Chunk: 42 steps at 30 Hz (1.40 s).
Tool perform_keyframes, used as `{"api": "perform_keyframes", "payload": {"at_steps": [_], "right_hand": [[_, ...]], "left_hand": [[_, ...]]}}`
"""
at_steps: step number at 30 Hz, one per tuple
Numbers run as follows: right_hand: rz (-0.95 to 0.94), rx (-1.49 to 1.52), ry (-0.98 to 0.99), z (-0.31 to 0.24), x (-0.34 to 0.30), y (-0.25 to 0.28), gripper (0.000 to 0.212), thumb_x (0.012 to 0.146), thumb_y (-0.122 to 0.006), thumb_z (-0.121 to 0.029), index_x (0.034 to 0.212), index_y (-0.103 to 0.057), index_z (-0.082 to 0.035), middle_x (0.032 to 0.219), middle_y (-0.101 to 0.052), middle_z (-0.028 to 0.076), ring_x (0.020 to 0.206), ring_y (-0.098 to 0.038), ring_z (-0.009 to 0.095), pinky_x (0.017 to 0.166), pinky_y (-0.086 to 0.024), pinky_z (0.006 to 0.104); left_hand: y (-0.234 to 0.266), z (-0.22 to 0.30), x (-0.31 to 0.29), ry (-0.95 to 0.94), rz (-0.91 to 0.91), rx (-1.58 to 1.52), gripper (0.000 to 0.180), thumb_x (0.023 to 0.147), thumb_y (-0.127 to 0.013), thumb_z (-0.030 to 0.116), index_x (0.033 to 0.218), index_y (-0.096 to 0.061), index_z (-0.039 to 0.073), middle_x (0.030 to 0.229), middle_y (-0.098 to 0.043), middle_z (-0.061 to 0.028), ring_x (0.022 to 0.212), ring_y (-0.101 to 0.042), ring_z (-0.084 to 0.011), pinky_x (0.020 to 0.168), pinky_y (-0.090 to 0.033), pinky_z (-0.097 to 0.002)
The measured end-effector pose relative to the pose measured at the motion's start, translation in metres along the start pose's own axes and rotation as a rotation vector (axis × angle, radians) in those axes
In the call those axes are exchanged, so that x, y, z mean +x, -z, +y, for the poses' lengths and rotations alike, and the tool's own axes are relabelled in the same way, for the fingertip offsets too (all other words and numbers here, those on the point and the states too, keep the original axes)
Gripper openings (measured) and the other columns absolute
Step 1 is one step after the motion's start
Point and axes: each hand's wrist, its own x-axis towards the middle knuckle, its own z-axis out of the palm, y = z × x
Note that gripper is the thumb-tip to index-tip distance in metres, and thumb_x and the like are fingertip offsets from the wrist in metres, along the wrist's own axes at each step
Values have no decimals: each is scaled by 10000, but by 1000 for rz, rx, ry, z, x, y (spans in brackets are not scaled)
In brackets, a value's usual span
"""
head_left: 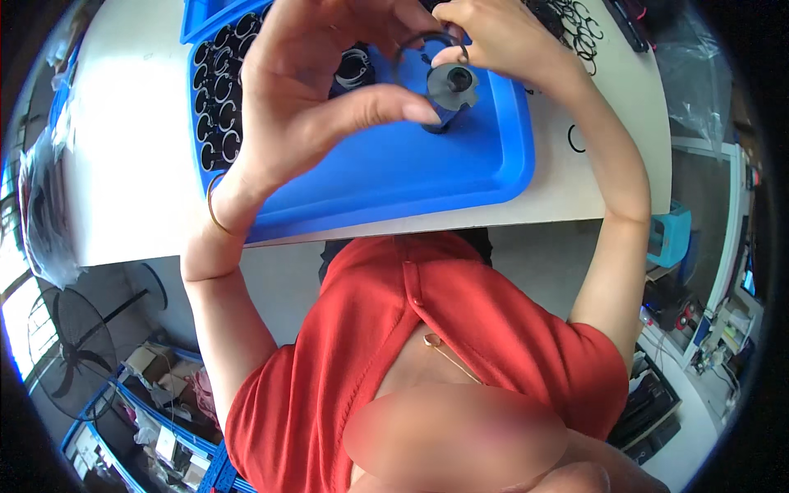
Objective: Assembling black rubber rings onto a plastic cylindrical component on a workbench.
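Hands meet over the far part of the blue tray (pixel 460 177). My left hand (pixel 316 78) is curled, thumb stretched right until its tip touches the grey part (pixel 450 86); its fingers arch over the top of a thin black ring (pixel 417 48), though I cannot tell how firmly they grip it. My right hand (pixel 493 37) pinches the ring's right side between thumb and finger, just above the part, which stands upright on the tray.

On the tray's left, black rings (pixel 218 99) lie packed in rows up to the rim. Its near half is bare blue up to the raised edge. The tray reaches the near edge of the white table (pixel 131 164). Right of the tray a single loose ring (pixel 575 140) lies on the table, with a heap of rings (pixel 575 20) farther off. Bare tabletop stretches left of the tray.
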Motion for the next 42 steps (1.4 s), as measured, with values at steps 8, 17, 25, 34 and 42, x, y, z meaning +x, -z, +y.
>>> {"api": "perform_keyframes", "payload": {"at_steps": [8,17,25,34,42], "right_hand": [[32,-67,22,3,1,-18,278,808,-752,-210,989,-651,-24,967,-696,190,943,-692,377,804,-532,480],[79,-26,57,4,2,-22,306,827,-736,-182,1015,-598,17,937,-694,232,948,-693,410,811,-541,492],[-7,58,0,-2,4,-15,323,855,-708,-156,1086,-573,27,917,-709,263,934,-704,438,779,-547,515],[-6,147,-3,-4,4,-12,242,880,-684,-177,1017,-617,11,940,-708,265,954,-697,445,773,-534,516],[4,165,-22,-6,3,-10,254,903,-685,-230,986,-635,5,906,-710,260,936,-702,444,761,-532,511]], "left_hand": [[-13,12,3,-15,-201,277,803,781,-897,78,1438,-444,-9,1241,-635,-153,1103,-650,-205,944,-525,-339],[-10,-3,0,-77,-170,315,836,750,-906,95,1451,-464,-16,1226,-700,-183,1174,-673,-256,999,-525,-390],[-14,0,-2,-50,-154,290,808,766,-890,55,1450,-467,-19,1242,-687,-168,1179,-664,-243,1019,-515,-378],[-17,0,-3,-23,-141,336,791,746,-895,26,1427,-496,-23,1230,-677,-141,1161,-661,-226,1033,-514,-366],[-18,-2,-2,-65,-135,260,789,762,-880,3,1438,-476,-29,1232,-676,-154,1169,-662,-234,1014,-525,-366]]}}
